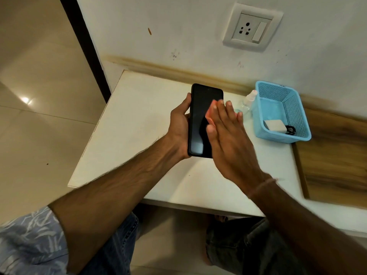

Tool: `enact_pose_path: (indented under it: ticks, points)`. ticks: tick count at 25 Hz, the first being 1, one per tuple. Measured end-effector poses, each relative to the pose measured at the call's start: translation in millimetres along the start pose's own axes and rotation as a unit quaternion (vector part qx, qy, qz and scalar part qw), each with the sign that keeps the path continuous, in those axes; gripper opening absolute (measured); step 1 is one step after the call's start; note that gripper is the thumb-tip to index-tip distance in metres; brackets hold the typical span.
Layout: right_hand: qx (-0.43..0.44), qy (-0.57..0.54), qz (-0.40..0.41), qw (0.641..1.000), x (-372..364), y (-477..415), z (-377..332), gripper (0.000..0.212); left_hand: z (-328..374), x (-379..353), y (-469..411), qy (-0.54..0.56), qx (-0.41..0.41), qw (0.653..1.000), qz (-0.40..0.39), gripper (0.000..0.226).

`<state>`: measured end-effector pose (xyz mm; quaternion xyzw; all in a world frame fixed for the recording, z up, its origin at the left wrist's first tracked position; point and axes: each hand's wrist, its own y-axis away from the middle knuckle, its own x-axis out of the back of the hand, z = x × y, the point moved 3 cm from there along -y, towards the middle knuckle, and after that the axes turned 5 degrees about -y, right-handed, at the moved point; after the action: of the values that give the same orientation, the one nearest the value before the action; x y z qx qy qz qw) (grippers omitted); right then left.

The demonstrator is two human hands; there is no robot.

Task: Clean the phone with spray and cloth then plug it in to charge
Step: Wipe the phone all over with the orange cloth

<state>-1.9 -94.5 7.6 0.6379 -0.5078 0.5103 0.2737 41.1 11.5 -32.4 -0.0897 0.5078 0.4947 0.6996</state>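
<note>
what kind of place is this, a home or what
Probably a room in a home: a white table stands against a painted wall with a socket and switch above it, the floor is glossy tile, and a blue basket holds a charger.

1 head view, looking forward and down, near the table (139,116)

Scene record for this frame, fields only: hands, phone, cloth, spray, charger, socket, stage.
left hand: grips phone above table
right hand: flat fingers press orange cloth on phone screen
spray bottle: on table, beside basket
charger: white adapter inside basket
socket: on wall, nothing plugged in
stage: wiping; charging not yet started
</note>
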Motion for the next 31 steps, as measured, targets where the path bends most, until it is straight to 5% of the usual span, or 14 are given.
enact_pose_path:
  ticks: [9, 16, 19, 24, 31]
  points:
    - [0.163, 0.002, -0.034, 0.986, -6.4, 41.5, -7.6, 0.051, 8.7, 0.5, 4.8, 0.025, -0.013, 0.999, -0.033, 0.082]
    - [-0.039, -0.035, 0.015, 0.999, 4.8, -42.0, 2.0, 0.051, -6.2, -11.4, 1.9, 0.003, -0.025, 0.999, -0.019, 0.071]
    - [0.011, -0.052, 0.002, 0.999, -10.2, -39.6, -25.3, 0.051, -3.2, -8.4, 0.9, 0.046, -0.061, 0.995, -0.056, 0.056]
    - [0.14, -0.057, -0.053, 0.987, -3.1, 16.7, -13.2, 0.051, 8.7, 4.9, 0.9, 0.013, -0.029, 0.999, -0.03, 0.083]
    - [-0.041, -0.074, -0.019, 0.996, 8.5, -62.5, 7.6, 0.051, 2.1, 2.3, -3.4, 0.024, -0.028, 0.999, 0.022, 0.067]
